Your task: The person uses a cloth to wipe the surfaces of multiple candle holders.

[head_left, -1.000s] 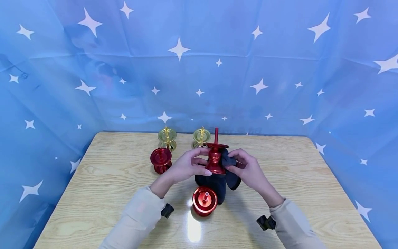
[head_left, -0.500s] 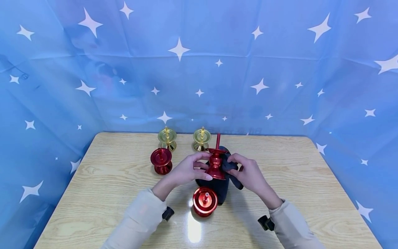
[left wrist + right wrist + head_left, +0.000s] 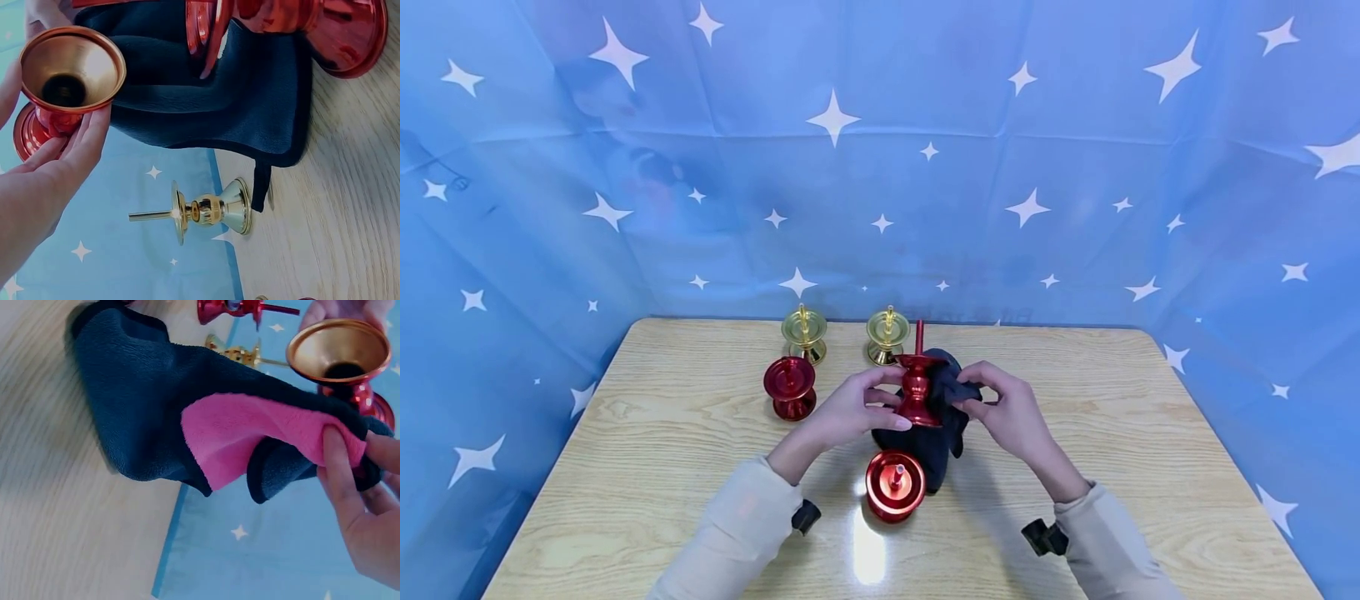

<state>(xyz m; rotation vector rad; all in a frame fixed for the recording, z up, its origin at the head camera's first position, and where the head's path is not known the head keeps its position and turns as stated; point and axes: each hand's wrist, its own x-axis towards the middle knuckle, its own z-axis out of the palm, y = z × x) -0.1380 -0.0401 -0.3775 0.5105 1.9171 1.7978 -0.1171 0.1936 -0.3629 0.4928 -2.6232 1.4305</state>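
Observation:
My left hand (image 3: pixel 859 410) grips a red metal candle holder (image 3: pixel 917 390) with a thin spike on top, raised over the table. Its hollow base (image 3: pixel 75 69) faces the camera in the left wrist view, fingers curled round the stem. My right hand (image 3: pixel 1006 412) pinches a dark cloth (image 3: pixel 946 392) against the holder's right side. A pink underside (image 3: pixel 231 431) of the cloth shows in the right wrist view, and the rest hangs down to the table. In front of the cloth stands a second red candle holder (image 3: pixel 895 485).
A third red candle holder (image 3: pixel 790 388) stands left of my left hand. Behind it, near the table's back edge, are two gold candle holders (image 3: pixel 805 329), (image 3: pixel 887 333). The wooden table (image 3: pixel 647 433) ends at a blue starred curtain (image 3: pixel 880 167).
The held candle holder has dropped slightly, then shifted a little left. My right hand has moved the cloth along its side, and the cloth's loose end has swung inward.

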